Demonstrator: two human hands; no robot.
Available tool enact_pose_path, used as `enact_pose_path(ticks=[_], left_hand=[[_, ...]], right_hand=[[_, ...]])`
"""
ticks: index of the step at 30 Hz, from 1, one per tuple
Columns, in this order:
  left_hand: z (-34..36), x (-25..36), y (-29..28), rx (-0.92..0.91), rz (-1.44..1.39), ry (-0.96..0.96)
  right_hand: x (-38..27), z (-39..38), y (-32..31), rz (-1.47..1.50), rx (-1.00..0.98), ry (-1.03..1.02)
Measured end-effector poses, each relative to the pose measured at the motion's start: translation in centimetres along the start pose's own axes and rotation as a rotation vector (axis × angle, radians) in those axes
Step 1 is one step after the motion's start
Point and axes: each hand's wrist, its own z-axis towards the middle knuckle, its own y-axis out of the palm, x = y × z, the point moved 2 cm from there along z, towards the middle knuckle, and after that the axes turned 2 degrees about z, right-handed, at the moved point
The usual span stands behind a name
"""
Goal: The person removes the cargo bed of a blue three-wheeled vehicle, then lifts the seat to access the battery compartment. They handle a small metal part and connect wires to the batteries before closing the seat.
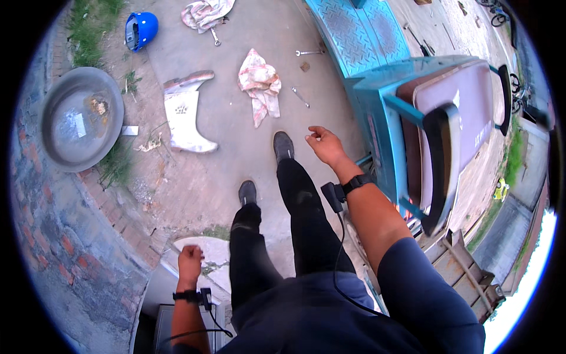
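Observation:
My right hand (325, 144) hangs in the air with its fingers loosely stretched and nothing in them, beside the turquoise metal body (383, 141) of a vehicle. On the lower left, my left hand (190, 262) is curled closed, with no object showing in it. Both wrists carry black bands with small devices and cables. Ahead of my shoes on the concrete lie a crumpled pink-and-white rag (259, 82), a small wrench (300, 97) and another wrench (309, 52). White rubber boots (184, 118) lie to the left of the rag. Neither hand touches any of these.
A large grey basin (53, 121) stands at the left by the brick-patched wall (53, 236). Farther off are a blue helmet (147, 29), a second rag (203, 13) and a wrench (216, 40). The vehicle's padded seat (454, 109), black armrest (439, 165) and treadplate footboard (345, 35) fill the right.

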Motion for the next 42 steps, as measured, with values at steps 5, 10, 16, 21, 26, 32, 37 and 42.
enact_pose_path(ticks=[5,10,16,21,26,32,37,42], left_hand=[[2.4,-3.4,0.7,0.068,-0.12,-0.226],[8.1,-3.1,2.2,0.021,-0.026,-0.275],[16.6,-9.4,1.0,0.037,0.383,-0.144],[20.8,-11.9,-2.2,-0.007,0.54,-0.157],[23.5,-10.6,-4.4,0.005,0.359,-0.304],[24.2,-5.0,-2.9,0.059,0.05,-0.331],[22.6,0.6,-2.8,0.06,-0.118,-0.228],[16.7,15.1,-1.3,-0.022,-0.189,-0.026]], right_hand=[[1.5,11.3,0.8,-0.002,0.109,0.044],[4.3,22.8,2.0,-0.093,0.228,0.052],[7.5,35.3,3.4,-0.258,0.339,-0.02],[9.2,41.8,4.9,-0.365,0.405,-0.054],[8.6,44.8,5.7,-0.394,0.375,0.091],[6.3,41.2,6.7,0.243,0.194,0.114],[-2.5,30.1,7.6,1.194,-0.298,0.135],[-11.9,17.6,5.8,1.445,-0.454,0.109]])
